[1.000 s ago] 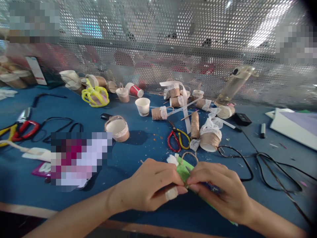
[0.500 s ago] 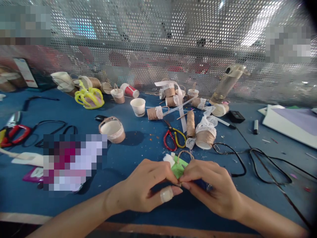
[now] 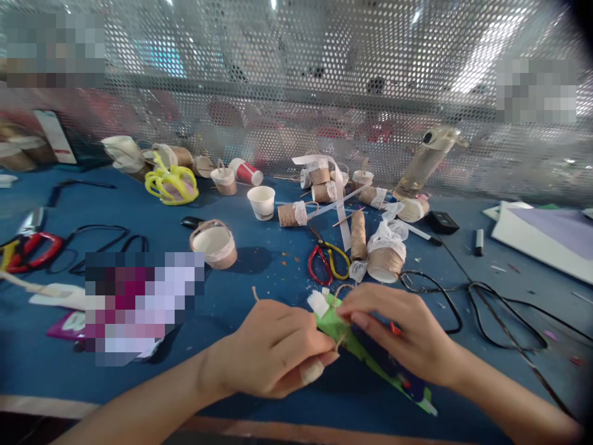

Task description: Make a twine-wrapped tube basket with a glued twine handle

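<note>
Low in the middle of the head view, both hands work on a green paper piece (image 3: 332,322) with brown twine (image 3: 341,339) wrapped round it. My left hand (image 3: 273,352) is closed, pinching the paper and twine near its upper end; a bandage shows on one finger. My right hand (image 3: 402,334) is closed over the green paper from the right, fingertips on the twine loop. The paper's long lower end (image 3: 407,389) runs out toward the table's front edge. A small white scrap (image 3: 317,303) sits at its upper tip.
The blue table (image 3: 259,278) holds red-and-yellow scissors (image 3: 327,262), a twine spool (image 3: 357,236), a twine-wrapped cup with lace (image 3: 385,259), a cup basket (image 3: 214,245), a white cup (image 3: 261,201), a yellow ring toy (image 3: 171,183), black cables (image 3: 491,303), white boards (image 3: 546,238). Perforated metal screen behind.
The hands have drawn slightly apart and the green piece now lies tilted, its long end showing at lower right. The right hand shifted up onto the twine loop.
</note>
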The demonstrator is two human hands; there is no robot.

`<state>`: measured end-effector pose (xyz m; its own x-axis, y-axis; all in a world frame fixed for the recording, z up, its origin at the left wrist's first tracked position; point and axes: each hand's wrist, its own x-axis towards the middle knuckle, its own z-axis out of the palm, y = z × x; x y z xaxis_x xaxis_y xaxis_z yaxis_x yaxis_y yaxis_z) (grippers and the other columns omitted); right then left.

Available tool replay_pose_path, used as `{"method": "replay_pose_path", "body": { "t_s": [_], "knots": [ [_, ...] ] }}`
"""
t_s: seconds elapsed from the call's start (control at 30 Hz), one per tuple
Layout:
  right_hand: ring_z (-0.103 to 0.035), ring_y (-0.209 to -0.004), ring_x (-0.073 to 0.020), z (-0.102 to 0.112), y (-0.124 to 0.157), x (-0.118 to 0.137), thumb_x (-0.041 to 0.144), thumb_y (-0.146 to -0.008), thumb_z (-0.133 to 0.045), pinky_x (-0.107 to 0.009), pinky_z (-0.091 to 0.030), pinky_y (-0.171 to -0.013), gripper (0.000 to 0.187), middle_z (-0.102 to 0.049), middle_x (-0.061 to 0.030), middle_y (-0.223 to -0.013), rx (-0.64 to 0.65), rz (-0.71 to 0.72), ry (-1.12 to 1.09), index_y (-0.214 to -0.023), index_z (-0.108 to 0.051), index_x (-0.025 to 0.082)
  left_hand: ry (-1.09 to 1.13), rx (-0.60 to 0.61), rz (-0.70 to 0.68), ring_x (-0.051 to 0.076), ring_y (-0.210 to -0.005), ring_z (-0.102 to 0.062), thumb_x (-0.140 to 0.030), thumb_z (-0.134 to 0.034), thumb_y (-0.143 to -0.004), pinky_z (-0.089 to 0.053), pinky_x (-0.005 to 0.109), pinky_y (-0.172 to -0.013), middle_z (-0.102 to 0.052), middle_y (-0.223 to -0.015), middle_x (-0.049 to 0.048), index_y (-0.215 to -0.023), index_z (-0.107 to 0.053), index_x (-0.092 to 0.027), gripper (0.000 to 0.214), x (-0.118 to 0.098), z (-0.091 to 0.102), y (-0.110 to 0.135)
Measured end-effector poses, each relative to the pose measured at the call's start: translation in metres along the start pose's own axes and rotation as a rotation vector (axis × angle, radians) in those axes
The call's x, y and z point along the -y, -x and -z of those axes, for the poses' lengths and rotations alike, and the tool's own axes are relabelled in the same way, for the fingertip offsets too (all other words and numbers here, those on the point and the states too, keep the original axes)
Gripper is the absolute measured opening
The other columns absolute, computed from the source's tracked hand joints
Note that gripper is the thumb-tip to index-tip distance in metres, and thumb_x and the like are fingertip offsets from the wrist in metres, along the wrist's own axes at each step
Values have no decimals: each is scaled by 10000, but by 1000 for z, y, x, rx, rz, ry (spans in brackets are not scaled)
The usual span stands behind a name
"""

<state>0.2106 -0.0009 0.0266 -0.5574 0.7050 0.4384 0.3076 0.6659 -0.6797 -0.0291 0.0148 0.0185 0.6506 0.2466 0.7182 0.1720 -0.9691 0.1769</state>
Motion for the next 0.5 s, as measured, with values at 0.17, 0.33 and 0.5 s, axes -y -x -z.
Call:
{"method": "replay_pose_path", "body": {
  "t_s": [0.17,0.33,0.5],
  "knots": [
    [-668,-975,-158,8,-36,-26,234,-1046,-476,-266,-524,-862,176,-697,-59,-1077,237,-314,523,-1065,-645,188,-65,17,-111,108,-504,-519,-140,-481,-1005,-393,256,-490,-600,-627,-33,-966,-606,-109,134,-1,3,0],
    [-692,-919,-271,-6,-74,-46,282,-980,-602,-411,-562,-815,234,-699,-152,-1008,356,-505,718,-1085,-652,79,-57,-7,-200,104,-475,-465,-120,-519,-964,-317,257,-437,-565,-590,-37,-943,-617,-89,106,0,2,0],
    [-674,-1001,-223,-17,-99,-50,324,-979,-630,-423,-580,-853,324,-650,-95,-1204,413,-669,719,-1249,-598,150,-62,-7,-219,108,-463,-418,-132,-482,-985,-296,260,-419,-544,-568,-43,-921,-612,-103,148,-1,3,-3]
  ]
}}
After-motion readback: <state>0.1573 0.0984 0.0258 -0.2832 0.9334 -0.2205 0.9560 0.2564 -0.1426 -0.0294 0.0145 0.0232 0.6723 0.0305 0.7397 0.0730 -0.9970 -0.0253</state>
